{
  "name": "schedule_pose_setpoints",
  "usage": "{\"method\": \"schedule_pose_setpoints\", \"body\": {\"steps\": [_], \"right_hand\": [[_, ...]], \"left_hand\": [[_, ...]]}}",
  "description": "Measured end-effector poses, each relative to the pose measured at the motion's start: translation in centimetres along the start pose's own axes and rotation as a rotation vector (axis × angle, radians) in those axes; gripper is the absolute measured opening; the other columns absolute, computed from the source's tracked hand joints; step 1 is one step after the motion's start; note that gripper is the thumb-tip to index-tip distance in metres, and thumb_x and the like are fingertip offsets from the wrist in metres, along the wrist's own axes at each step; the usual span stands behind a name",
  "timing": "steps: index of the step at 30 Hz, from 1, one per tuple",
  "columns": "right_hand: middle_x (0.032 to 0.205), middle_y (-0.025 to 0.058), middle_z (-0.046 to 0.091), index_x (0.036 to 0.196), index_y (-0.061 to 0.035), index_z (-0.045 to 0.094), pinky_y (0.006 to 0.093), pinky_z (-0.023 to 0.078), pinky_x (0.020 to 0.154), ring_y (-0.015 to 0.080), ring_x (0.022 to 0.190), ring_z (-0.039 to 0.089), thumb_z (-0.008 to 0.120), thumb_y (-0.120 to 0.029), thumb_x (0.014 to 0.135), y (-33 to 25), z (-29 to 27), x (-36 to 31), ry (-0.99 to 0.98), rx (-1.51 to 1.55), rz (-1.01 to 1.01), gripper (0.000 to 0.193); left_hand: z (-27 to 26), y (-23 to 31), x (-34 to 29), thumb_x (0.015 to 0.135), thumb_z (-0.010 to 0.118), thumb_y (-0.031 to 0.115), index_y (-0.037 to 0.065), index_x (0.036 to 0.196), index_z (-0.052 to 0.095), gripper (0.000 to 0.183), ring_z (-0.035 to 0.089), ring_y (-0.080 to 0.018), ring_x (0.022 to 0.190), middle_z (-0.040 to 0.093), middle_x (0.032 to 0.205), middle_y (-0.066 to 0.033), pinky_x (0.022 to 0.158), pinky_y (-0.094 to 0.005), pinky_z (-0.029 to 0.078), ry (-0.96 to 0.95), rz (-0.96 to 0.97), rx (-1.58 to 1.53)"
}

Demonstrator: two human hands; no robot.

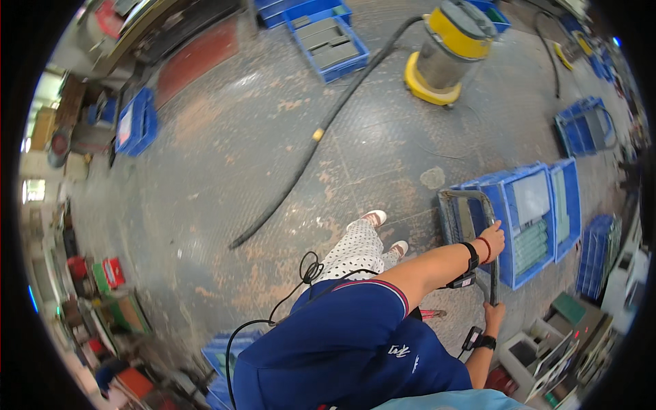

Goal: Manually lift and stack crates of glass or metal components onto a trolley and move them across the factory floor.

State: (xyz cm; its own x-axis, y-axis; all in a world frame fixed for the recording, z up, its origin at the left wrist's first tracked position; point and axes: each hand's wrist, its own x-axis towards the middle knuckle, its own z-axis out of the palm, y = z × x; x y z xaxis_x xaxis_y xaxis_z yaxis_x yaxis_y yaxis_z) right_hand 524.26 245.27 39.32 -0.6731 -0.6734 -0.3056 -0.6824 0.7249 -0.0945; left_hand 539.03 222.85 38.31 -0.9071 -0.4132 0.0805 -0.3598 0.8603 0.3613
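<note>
My left hand [493, 240] is closed around a worn grey tubular handle [495, 281], which looks like part of a trolley. Lower down the same bar, my right hand [494, 313] is wrapped round it too. Black straps with small devices sit on both wrists. Just beyond the handle stands a blue plastic crate [506, 236] holding pale green cylindrical pieces [531, 246] and a light flat panel [531, 199]. A second blue crate [575, 205] stands against its far side. The trolley's base is mostly hidden by the crates and my arm.
A yellow and grey drum vacuum [447, 58] stands ahead, its black hose [296, 179] stretched across the worn grey floor [198, 205]. Blue crates [339, 68] with grey blocks, another blue crate [137, 121] and a crate [585, 128] at right surround the area. Machines [540, 355] stand lower right.
</note>
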Motion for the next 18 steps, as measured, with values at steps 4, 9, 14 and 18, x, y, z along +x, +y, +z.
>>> {"method": "schedule_pose_setpoints", "body": {"steps": [4, 9, 14, 18], "right_hand": [[0.074, 0.0273, 0.057, 0.077, 0.0079, 0.057, 0.0413, 0.044, 0.066, 0.0408, 0.074, 0.056, 0.067, -0.020, 0.055, 0.3, 2.1, -1.1, 0.115, -0.043, 0.048, 0.036], [0.073, 0.0259, 0.058, 0.075, 0.0069, 0.058, 0.0408, 0.044, 0.065, 0.0386, 0.073, 0.058, 0.068, -0.016, 0.055, -1.6, 1.9, -2.7, 0.074, 0.040, 0.182, 0.032], [0.068, 0.0223, 0.058, 0.073, 0.0057, 0.057, 0.0407, 0.044, 0.063, 0.0353, 0.069, 0.059, 0.068, -0.011, 0.056, -2.9, 1.1, -3.6, 0.050, 0.116, 0.265, 0.026], [0.072, 0.0217, 0.060, 0.075, 0.0005, 0.061, 0.0396, 0.046, 0.065, 0.0364, 0.073, 0.058, 0.071, -0.017, 0.054, -5.5, -0.7, -4.4, 0.093, 0.023, 0.217, 0.030]], "left_hand": [[-0.1, -0.9, -0.6, 0.076, 0.055, 0.020, 0.010, 0.098, 0.061, 0.024, 0.048, -0.0210, 0.099, 0.058, 0.100, -0.0067, 0.093, -0.0410, 0.026, -0.197, 0.062, -0.009], [-2.0, -1.2, -1.7, 0.080, 0.051, 0.023, 0.010, 0.107, 0.057, 0.030, 0.046, -0.0226, 0.104, 0.055, 0.107, -0.0078, 0.095, -0.0430, 0.025, -0.303, 0.155, 0.063], [-3.0, -1.7, -1.4, 0.079, 0.055, 0.022, 0.008, 0.111, 0.053, 0.035, 0.044, -0.0245, 0.107, 0.052, 0.111, -0.0110, 0.094, -0.0420, 0.027, -0.385, 0.178, 0.076], [-4.1, -2.7, -2.3, 0.082, 0.048, 0.020, 0.005, 0.107, 0.052, 0.029, 0.045, -0.0241, 0.101, 0.053, 0.106, -0.0118, 0.089, -0.0418, 0.028, -0.353, 0.209, 0.113]]}}
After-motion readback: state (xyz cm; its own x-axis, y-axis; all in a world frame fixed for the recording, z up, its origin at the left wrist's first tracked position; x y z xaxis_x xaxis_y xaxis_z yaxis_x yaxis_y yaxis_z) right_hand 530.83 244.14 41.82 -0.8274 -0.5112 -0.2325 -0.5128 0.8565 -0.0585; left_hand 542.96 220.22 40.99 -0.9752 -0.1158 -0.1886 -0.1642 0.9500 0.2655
